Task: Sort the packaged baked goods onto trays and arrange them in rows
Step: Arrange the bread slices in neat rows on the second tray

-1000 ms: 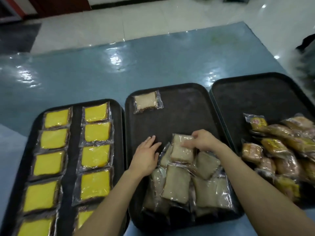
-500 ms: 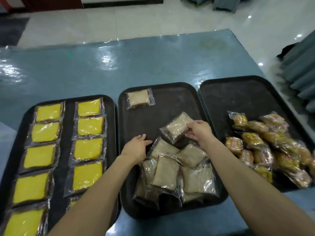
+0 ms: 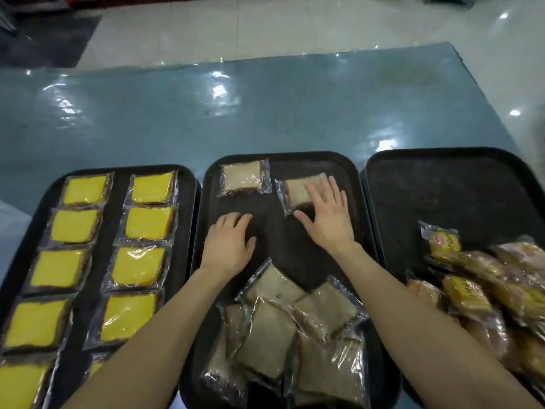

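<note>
Three black trays lie side by side. On the middle tray (image 3: pixel 352 184), one wrapped pale-brown cake slice (image 3: pixel 243 179) sits at the far left corner. A second wrapped slice (image 3: pixel 296 192) lies just right of it, and my right hand (image 3: pixel 327 219) rests flat on it with straight fingers. My left hand (image 3: pixel 228 245) lies flat on the bare tray floor, holding nothing. A loose pile of brown slices (image 3: pixel 290 329) fills the tray's near end, between my forearms.
The left tray (image 3: pixel 118 202) holds yellow wrapped cakes (image 3: pixel 149 225) in two neat rows. The right tray (image 3: pixel 442 187) has a heap of yellow-labelled buns (image 3: pixel 483 293) at its near right. Blue glossy table beyond; tiled floor past its edge.
My right hand carried a brown slice from the pile to the far end and laid it beside the first slice. My left hand slid forward on the tray.
</note>
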Tool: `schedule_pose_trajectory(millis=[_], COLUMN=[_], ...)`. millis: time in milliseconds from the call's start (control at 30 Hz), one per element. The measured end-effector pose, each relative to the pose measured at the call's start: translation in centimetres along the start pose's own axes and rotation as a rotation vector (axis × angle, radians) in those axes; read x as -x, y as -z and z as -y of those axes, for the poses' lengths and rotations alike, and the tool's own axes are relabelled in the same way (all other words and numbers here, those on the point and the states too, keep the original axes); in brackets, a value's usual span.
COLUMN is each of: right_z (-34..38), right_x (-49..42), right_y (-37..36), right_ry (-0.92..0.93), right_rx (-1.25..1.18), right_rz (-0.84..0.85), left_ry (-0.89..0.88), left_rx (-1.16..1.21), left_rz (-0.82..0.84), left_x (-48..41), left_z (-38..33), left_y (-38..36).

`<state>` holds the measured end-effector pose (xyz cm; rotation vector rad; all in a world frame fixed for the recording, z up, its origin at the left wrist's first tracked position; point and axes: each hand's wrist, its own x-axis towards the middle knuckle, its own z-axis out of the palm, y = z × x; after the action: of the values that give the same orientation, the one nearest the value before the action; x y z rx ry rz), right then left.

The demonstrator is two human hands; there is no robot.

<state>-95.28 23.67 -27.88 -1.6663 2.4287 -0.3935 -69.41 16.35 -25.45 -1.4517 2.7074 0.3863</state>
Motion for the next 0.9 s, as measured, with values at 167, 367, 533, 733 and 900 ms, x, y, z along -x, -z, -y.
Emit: schedule_pose_trajectory(millis=[167,367,533,733,900], right_z=[-0.3,-1.0,-1.0,-1.1,-1.1], right_x=[-1.9,-4.2,-7.0,-6.8,-7.5], right_y=[-2.4,-3.0,-3.1,-3.2,-3.3], right_ry=[0.068,-0.074,-0.101,0.136,0.119], right_rx=[0.122,0.122,0.135,0.209,0.308], right_rz=[0.066,0.019,-0.022,-0.083,0.042], left_ry=[0.046,0.119,0.056,-0.001,0.004], left_rx=[-0.074,-0.111,-0.146,-0.211,-0.235], left_rz=[-0.032,-0.001,-0.002,-0.029,0.045], left_x=[-5.2,-9.2,-9.8,-9.8,-10.3], left_z=[-1.3,-0.6,0.4,0.2,0.0], left_y=[-0.8,-2.2,-3.4,-3.6,-3.3])
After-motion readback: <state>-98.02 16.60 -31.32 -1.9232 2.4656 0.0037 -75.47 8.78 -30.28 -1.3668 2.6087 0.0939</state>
